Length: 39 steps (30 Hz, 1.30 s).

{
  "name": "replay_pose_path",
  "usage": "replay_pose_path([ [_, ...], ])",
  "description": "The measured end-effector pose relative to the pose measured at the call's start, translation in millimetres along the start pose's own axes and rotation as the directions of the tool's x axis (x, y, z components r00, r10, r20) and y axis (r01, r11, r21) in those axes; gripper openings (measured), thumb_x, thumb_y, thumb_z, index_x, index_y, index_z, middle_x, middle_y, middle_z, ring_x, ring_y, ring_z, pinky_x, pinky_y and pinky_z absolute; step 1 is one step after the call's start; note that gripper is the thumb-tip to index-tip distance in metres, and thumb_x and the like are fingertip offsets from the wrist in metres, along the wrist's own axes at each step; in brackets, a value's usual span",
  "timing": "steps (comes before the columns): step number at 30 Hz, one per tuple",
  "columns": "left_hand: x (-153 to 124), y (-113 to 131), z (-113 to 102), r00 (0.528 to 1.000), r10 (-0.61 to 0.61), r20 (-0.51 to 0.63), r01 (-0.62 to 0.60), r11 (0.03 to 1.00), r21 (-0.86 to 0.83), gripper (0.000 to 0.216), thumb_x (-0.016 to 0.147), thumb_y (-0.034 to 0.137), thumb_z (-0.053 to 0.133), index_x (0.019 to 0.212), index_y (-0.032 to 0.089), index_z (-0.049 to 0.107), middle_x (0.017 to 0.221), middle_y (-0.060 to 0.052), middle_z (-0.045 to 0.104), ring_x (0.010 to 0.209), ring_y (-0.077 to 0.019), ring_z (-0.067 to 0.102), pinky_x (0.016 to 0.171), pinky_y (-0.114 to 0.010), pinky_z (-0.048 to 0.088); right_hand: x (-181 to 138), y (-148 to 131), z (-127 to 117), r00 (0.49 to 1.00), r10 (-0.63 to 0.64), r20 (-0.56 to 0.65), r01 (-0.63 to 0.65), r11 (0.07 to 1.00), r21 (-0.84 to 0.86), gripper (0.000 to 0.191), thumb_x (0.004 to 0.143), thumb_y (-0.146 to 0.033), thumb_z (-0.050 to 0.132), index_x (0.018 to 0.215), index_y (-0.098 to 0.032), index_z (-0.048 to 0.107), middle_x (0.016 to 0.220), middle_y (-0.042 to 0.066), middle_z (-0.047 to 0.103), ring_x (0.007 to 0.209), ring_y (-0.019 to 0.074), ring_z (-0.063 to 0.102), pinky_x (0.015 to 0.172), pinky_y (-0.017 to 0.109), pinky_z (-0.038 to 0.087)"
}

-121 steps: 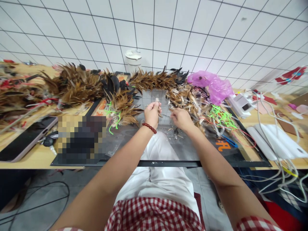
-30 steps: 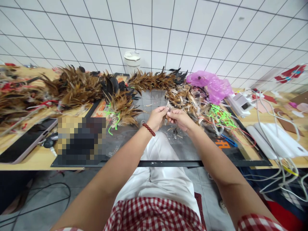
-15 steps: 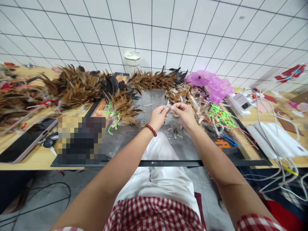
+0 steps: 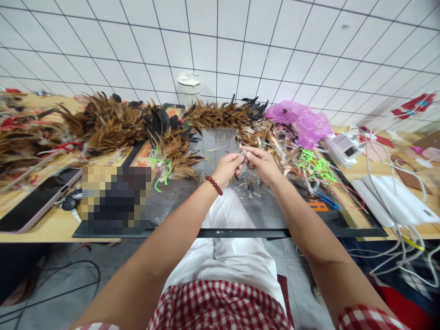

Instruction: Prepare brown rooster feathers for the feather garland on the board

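Note:
Both hands meet at the middle, above the dark transparent board (image 4: 185, 201). My left hand (image 4: 228, 167), with a brown bead bracelet (image 4: 214, 185) at its wrist, pinches a small feather; its dark tip (image 4: 237, 178) shows under the fingers. The fingertips of my right hand (image 4: 263, 164) are closed on the same feather, mostly hidden between them. Behind the right hand lies a pile of loose brown and white feathers (image 4: 261, 135). A brown feather bundle (image 4: 177, 160) with bright green ties lies left of my hands. Feather scraps (image 4: 252, 189) are scattered below them.
A long brown feather strand (image 4: 216, 114) runs along the back, near a white cup (image 4: 189, 86). To the right are a pink plastic bag (image 4: 305, 121), green strings (image 4: 318, 165), blue snips (image 4: 327, 200) and white cables (image 4: 395, 183). A phone (image 4: 37, 199) and keys (image 4: 70, 203) lie left.
My right hand has shifted slightly left and its fingers have closed in on the left fingertips. The light tuft that stood above the fingers is now mostly covered.

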<state>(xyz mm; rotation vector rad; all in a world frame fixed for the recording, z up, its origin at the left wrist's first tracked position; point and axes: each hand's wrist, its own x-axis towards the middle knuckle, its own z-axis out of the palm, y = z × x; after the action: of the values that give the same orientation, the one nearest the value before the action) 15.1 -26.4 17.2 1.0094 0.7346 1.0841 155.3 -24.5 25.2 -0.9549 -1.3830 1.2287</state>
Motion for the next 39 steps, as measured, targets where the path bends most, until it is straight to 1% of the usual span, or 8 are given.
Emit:
replay_pose_path([
  [7, -1, -4, 4, 0.996, 0.025, 0.087, -0.024, 1.0, -0.015, 0.027, 0.08, 0.035, 0.065, 0.068, 0.013, 0.055, 0.054, 0.004, 0.048, 0.044, -0.0042, 0.043, 0.045, -0.018, 0.033, 1, 2, 0, 0.998, -0.062, -0.006, 0.062, 0.998, 0.018, 0.023, 0.073, -0.043, 0.071, 0.075, -0.021, 0.068, 0.062, -0.002, 0.059, 0.057, 0.0121, 0.053, 0.06, 0.028, 0.045],
  [10, -2, -2, 3, 0.999, 0.02, 0.026, -0.021, 0.999, 0.027, 0.029, 0.082, 0.037, 0.064, 0.068, 0.013, 0.056, 0.05, 0.006, 0.04, 0.04, -0.0027, 0.035, 0.043, -0.018, 0.028, 2, 2, -2, 0.981, -0.179, -0.069, 0.165, 0.972, -0.17, 0.024, 0.076, -0.043, 0.068, 0.086, -0.022, 0.072, 0.082, 0.002, 0.067, 0.076, 0.0151, 0.06, 0.075, 0.031, 0.048],
  [13, -2, 1, 2, 0.999, 0.013, -0.03, -0.013, 1.0, 0.017, 0.029, 0.082, 0.038, 0.063, 0.067, 0.014, 0.055, 0.049, 0.006, 0.039, 0.04, -0.0029, 0.034, 0.044, -0.018, 0.031, 0, 0, 0, 0.942, -0.335, -0.02, 0.3, 0.868, -0.396, 0.031, 0.084, -0.045, 0.059, 0.103, -0.025, 0.071, 0.101, 0.005, 0.067, 0.097, 0.0179, 0.06, 0.091, 0.035, 0.046],
  [18, -2, 3, 2, 0.998, 0.021, -0.051, -0.021, 1.0, -0.003, 0.027, 0.083, 0.034, 0.063, 0.066, 0.014, 0.056, 0.049, 0.006, 0.038, 0.04, -0.0031, 0.033, 0.044, -0.018, 0.032, 0, -1, -3, 0.902, -0.425, 0.074, 0.394, 0.743, -0.542, 0.029, 0.09, -0.036, 0.052, 0.109, -0.023, 0.07, 0.1, 0.006, 0.068, 0.098, 0.0166, 0.062, 0.091, 0.034, 0.047],
  [23, 0, 3, 0, 0.98, 0.055, -0.19, -0.054, 0.998, 0.012, 0.027, 0.083, 0.034, 0.062, 0.066, 0.014, 0.056, 0.047, 0.007, 0.038, 0.039, -0.0027, 0.033, 0.044, -0.017, 0.032, 6, -4, -30, 0.897, -0.44, -0.033, 0.252, 0.572, -0.781, 0.025, 0.085, -0.022, 0.052, 0.101, -0.018, 0.072, 0.098, 0.008, 0.068, 0.093, 0.0189, 0.062, 0.087, 0.032, 0.047],
  [30, 4, 3, -3, 0.942, 0.079, -0.327, -0.088, 0.996, -0.013, 0.025, 0.086, 0.029, 0.058, 0.067, 0.014, 0.054, 0.048, 0.007, 0.038, 0.038, -0.0022, 0.033, 0.043, -0.016, 0.029, 1, -7, -44, 0.99, -0.132, 0.045, 0.065, 0.152, -0.986, 0.028, 0.081, -0.015, 0.05, 0.096, -0.021, 0.073, 0.097, 0.008, 0.068, 0.09, 0.0224, 0.061, 0.077, 0.032, 0.043],
  [34, 4, 3, -2, 0.936, 0.065, -0.345, -0.075, 0.997, -0.016, 0.024, 0.086, 0.026, 0.057, 0.067, 0.014, 0.054, 0.048, 0.008, 0.038, 0.038, -0.0025, 0.033, 0.043, -0.017, 0.029, -1, 2, -37, 0.991, -0.132, -0.029, -0.043, -0.102, -0.994, 0.031, 0.083, -0.018, 0.048, 0.105, -0.018, 0.07, 0.1, 0.014, 0.064, 0.094, 0.0286, 0.057, 0.073, 0.037, 0.037],
  [39, 4, 2, -1, 0.942, 0.084, -0.324, -0.078, 0.996, 0.032, 0.023, 0.086, 0.024, 0.056, 0.065, 0.014, 0.055, 0.048, 0.007, 0.039, 0.04, -0.0037, 0.034, 0.044, -0.018, 0.028, 1, 3, -33, 0.973, -0.231, 0.026, -0.004, -0.125, -0.992, 0.024, 0.088, -0.02, 0.046, 0.097, -0.018, 0.068, 0.102, 0.013, 0.062, 0.096, 0.0274, 0.052, 0.075, 0.037, 0.032],
])
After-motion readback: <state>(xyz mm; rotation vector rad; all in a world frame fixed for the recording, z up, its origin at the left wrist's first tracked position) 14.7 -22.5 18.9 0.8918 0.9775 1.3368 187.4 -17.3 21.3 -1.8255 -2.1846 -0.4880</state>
